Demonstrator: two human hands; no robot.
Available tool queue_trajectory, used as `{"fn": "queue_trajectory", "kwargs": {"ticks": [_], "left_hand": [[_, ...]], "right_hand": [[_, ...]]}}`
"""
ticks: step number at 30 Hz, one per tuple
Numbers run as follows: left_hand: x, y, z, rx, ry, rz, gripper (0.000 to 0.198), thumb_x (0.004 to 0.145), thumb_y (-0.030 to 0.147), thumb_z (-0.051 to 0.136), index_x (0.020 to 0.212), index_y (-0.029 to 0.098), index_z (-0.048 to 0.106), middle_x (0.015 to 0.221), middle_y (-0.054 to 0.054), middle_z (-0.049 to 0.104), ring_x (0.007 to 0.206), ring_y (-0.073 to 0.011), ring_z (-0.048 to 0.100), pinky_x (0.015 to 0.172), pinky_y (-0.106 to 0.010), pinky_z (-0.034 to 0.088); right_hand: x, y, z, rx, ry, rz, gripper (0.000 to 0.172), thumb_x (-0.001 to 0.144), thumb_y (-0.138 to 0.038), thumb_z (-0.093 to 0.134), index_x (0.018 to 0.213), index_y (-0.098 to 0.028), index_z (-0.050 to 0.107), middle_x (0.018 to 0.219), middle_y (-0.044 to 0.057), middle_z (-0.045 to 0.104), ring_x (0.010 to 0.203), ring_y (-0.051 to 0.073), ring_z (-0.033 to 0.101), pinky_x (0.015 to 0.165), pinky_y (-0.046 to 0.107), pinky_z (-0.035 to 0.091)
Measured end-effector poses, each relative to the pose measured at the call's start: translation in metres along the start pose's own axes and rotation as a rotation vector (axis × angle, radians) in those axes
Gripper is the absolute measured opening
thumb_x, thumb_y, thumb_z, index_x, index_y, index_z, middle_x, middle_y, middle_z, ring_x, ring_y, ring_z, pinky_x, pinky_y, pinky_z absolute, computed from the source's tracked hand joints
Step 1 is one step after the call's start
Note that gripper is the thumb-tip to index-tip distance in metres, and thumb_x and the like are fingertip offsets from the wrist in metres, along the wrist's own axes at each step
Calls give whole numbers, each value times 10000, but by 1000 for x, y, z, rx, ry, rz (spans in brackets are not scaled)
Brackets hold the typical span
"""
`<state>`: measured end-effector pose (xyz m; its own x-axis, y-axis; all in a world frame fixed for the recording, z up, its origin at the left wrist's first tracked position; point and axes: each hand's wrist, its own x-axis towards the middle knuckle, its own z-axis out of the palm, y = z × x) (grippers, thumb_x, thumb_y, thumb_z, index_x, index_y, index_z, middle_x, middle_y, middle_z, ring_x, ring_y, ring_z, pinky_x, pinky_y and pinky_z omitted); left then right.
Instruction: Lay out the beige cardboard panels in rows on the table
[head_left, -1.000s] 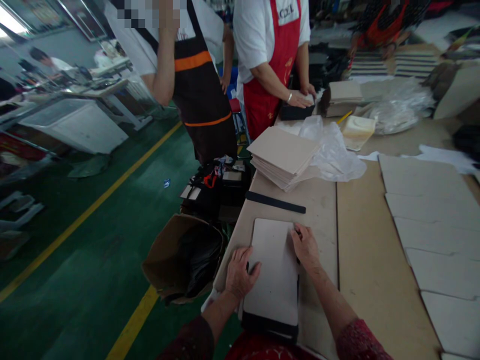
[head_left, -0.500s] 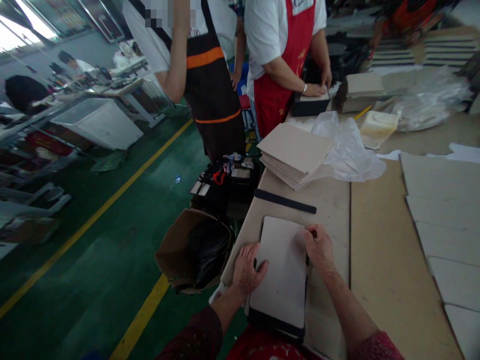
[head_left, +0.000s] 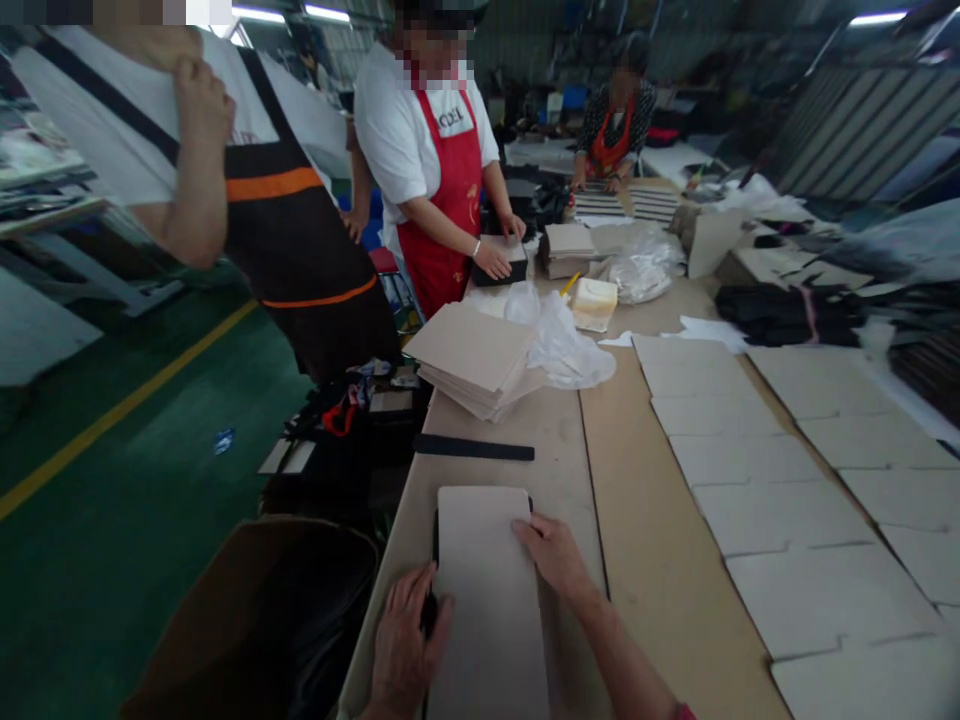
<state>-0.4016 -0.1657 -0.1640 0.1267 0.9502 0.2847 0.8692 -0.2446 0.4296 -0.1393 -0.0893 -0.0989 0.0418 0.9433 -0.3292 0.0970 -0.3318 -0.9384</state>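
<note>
A pale board (head_left: 487, 600) with rounded corners lies over a black piece whose edge shows along its left side and top right corner. My right hand (head_left: 556, 560) pinches the board's right edge near that corner, thumb on top. At the lower left edge rests my left hand (head_left: 409, 635), its thumb apart from the fingers, touching the side of the board. A flat black strip (head_left: 474, 449) lies on the table (head_left: 559, 440) just beyond the board.
Past the strip sits a stack of beige boards (head_left: 472, 345) beside clear plastic (head_left: 562, 350). Overlapping pale panels (head_left: 750, 510) cover the right side. An open carton (head_left: 225, 610) stands on the floor at left. A person in a red apron (head_left: 442, 210) works across the table.
The view has swung right and up, so the scene has shifted left. My right hand still holds the board's right edge, and my left hand stays at its left side.
</note>
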Motion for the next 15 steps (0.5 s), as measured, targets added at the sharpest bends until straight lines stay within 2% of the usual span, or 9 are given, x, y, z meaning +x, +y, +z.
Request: {"fn": "queue_trajectory", "kwargs": {"ticks": [2,4,7,9,12,15], "left_hand": [[-1,-2,0,7,11,34,395,947,370,525,1297,190,558,1174,-108,638,1095,-279,612,912,-463,558],[-1,-1,0,23,38,41,385,957,371,511,1295,192,560,1166,-106,647,1088,-273,620,906,-457,562],[1,1,0,60,51,44,388,948,371,529,1289,190,562,1138,-104,657,1056,-268,633,886,-449,571],[1,0,1,80,54,55,388,941,368,534,1284,191,563,1132,-102,663,1048,-272,638,877,-454,575],[0,-4,4,88,62,74,392,932,358,539,1285,190,560,1134,-99,667,1047,-273,642,874,-452,578],[-2,-8,6,95,55,73,396,928,348,543,1290,189,556,1136,-97,664,1044,-265,644,865,-432,585]], "right_hand": [[0,-7,-19,119,11,28,408,803,-558,607,819,-165,716,686,28,686,616,180,614,560,278,473],[7,-11,-42,312,164,48,457,789,-590,632,941,-166,706,793,42,722,678,185,651,590,283,519],[31,-9,-76,548,502,63,439,694,-577,740,871,-184,653,756,4,698,592,127,610,486,213,489],[52,-1,-94,568,651,77,393,667,-516,770,809,-188,606,678,-34,651,511,89,554,433,178,464],[77,17,-109,576,769,136,339,624,-363,792,826,-177,593,669,-41,639,503,96,571,453,202,535],[91,35,-114,595,804,165,287,646,-300,745,850,-175,586,722,-22,661,573,123,627,498,238,593]]}}
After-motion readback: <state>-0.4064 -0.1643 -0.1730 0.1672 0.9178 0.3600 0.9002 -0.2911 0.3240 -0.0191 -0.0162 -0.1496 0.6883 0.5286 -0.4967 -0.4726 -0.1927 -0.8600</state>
